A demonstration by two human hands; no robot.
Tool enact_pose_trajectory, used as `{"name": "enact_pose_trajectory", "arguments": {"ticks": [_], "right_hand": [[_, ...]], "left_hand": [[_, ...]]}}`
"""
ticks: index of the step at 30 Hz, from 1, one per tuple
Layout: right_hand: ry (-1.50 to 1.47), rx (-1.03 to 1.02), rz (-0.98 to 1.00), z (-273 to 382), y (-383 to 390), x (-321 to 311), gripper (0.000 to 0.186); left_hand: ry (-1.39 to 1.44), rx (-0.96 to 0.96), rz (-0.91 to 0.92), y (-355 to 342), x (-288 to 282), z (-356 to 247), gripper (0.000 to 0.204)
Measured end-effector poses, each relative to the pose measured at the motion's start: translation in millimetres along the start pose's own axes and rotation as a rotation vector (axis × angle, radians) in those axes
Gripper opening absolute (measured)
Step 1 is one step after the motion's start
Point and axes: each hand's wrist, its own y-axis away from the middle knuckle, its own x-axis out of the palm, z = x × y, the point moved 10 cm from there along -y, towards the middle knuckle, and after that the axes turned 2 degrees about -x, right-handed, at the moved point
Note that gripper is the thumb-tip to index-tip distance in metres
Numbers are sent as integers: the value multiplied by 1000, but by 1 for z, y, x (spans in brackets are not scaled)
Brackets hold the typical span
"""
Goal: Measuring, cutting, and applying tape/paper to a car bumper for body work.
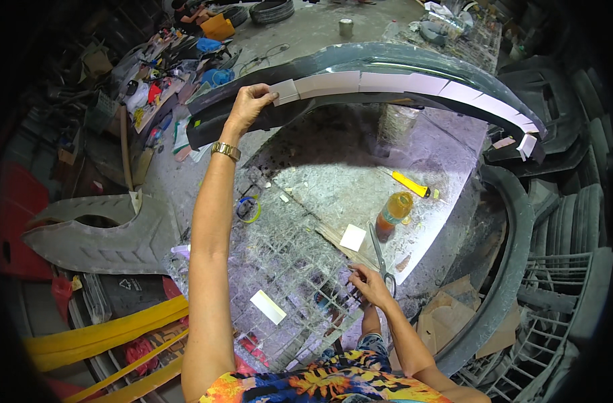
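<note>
My left hand (pixel 251 106) reaches far forward and pinches the left end of a pale pink paper strip (pixel 328 84). Several such pieces run in a row along a dark, curved car body part (pixel 468 79), which lies across the far side of the worktable. Lower down, my right hand (pixel 372 285) hangs over the wire mesh, loosely bent, its fingers slightly apart and nothing visible in them. Just beside it are the scissors (pixel 378 247), blades pointing away; the hand partly covers the area by their handles. A small white card (pixel 352 238) lies left of the blades.
A bottle of orange liquid (pixel 394 213) and a yellow utility knife (pixel 411 184) are on the table (pixel 427 235). A tape roll (pixel 249 209) and another white card (pixel 268 307) lie on the mesh (pixel 293 269). Grey moulded parts (pixel 108 232) and clutter (pixel 165 87) surround the table.
</note>
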Motion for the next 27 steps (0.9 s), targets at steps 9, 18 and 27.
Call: {"name": "enact_pose_trajectory", "arguments": {"ticks": [9, 18, 27], "right_hand": [[9, -9, 2, -4, -2, 4, 38], [-12, -16, 5, -1, -1, 2, 38], [-22, -1, 33, 1, -1, 6, 37]], "left_hand": [[-31, 18, -9, 3, 0, -2, 14], [-29, 12, -12, 2, 2, -2, 14], [-26, 25, -34, 2, -3, 4, 18]]}}
